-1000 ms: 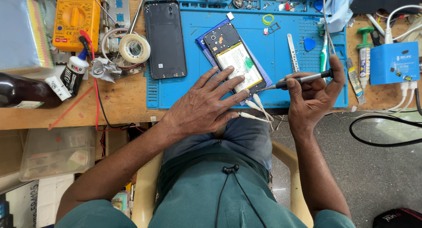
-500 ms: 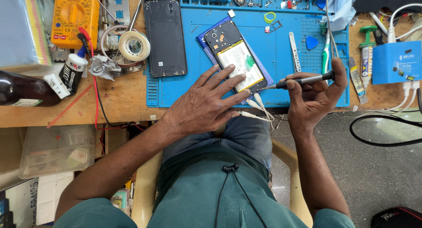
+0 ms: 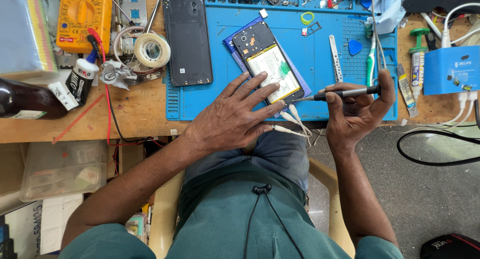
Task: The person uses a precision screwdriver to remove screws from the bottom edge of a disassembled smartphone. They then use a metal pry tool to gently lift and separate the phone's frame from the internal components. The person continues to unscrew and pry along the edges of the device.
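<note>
Opened phone (image 3: pixel 267 68): lies tilted on the blue mat (image 3: pixel 320 84), as in the earlier frames; left hand (image 3: pixel 232 119) remains spread flat, fingertips on its lower edge. Screwdriver (image 3: pixel 345 93): pinched level in the right hand (image 3: pixel 355 109), tip touching the phone's 4 o'clock corner, little changed. Back cover (image 3: pixel 188 39): at the phone's 9 o'clock, partly on the bench (image 3: pixel 135 114).

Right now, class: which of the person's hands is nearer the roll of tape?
Left. The left hand lies just right of and below the roll of tape; the right hand is far right, beyond the opened phone.
</note>
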Motion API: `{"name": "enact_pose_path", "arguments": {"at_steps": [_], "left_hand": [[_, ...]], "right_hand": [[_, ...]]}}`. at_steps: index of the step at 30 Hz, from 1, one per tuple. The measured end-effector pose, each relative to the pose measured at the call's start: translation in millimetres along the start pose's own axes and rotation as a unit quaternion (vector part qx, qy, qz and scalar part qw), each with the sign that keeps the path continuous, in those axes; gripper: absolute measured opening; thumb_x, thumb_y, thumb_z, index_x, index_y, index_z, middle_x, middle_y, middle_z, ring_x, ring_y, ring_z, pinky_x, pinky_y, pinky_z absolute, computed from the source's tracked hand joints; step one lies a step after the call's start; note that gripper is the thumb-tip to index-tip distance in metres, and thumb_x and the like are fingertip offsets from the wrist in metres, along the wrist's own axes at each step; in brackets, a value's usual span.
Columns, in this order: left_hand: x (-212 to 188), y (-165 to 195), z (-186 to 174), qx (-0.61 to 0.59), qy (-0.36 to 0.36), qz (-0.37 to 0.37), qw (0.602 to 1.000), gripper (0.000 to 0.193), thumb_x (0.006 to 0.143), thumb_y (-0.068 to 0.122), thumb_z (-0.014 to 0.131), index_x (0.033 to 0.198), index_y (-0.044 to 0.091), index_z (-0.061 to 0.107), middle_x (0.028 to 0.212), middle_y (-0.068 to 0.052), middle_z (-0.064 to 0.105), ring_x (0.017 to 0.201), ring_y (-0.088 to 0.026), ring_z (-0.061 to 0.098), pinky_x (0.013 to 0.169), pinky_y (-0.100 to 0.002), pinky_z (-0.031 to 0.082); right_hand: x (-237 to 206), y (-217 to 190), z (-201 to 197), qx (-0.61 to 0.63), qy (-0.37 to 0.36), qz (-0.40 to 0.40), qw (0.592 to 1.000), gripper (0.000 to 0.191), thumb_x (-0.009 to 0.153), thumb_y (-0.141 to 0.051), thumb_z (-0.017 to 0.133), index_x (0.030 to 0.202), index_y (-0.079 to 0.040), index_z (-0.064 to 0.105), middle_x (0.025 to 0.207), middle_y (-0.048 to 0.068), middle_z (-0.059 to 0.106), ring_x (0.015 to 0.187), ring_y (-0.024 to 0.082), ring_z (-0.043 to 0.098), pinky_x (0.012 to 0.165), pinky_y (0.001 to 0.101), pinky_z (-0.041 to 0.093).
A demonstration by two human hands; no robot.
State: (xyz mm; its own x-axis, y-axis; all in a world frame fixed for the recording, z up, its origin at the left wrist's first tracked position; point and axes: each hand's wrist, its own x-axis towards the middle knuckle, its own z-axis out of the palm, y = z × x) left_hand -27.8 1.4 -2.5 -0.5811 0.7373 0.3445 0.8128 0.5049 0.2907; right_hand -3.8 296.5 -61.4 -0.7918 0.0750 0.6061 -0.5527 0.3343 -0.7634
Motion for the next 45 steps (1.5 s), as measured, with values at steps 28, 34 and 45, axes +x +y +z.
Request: {"name": "enact_pose_path", "arguments": {"at_steps": [28,34,45], "left_hand": [[0.0,-0.4,1.7,0.003,0.000,0.003,1.000,0.053,0.099,0.049,0.063,0.144,0.022,0.058,0.154,-0.012,0.048,0.149,-0.035,0.035,0.125,-0.056,0.024],[0.0,-1.2,2.7,0.002,0.001,0.003,1.000,0.054,0.098,0.049,0.063,0.144,0.022,0.058,0.154,-0.011,0.048,0.149,-0.035,0.035,0.126,-0.056,0.024],[1.8,-1.5,0.8,0.016,0.016,0.021,1.000,0.059,0.096,0.049,0.065,0.147,0.023,0.055,0.149,-0.013,0.049,0.145,-0.036,0.037,0.121,-0.057,0.028]], "right_hand": [[-2.2,0.6,3.8,-0.034,0.008,-0.055,0.998,0.078,0.117,-0.004,0.073,0.164,-0.020,0.014,0.112,0.019,0.070,0.094,0.024,0.076,0.083,0.0304,0.069],[-1.9,1.1,3.6,-0.029,0.006,-0.054,0.998,0.078,0.117,-0.004,0.072,0.164,-0.021,0.013,0.111,0.018,0.070,0.094,0.023,0.076,0.083,0.0303,0.069],[-4.7,2.2,2.2,-0.027,0.006,-0.045,0.999,0.076,0.119,-0.004,0.071,0.165,-0.021,0.013,0.111,0.018,0.071,0.094,0.023,0.076,0.083,0.0289,0.067]]}}
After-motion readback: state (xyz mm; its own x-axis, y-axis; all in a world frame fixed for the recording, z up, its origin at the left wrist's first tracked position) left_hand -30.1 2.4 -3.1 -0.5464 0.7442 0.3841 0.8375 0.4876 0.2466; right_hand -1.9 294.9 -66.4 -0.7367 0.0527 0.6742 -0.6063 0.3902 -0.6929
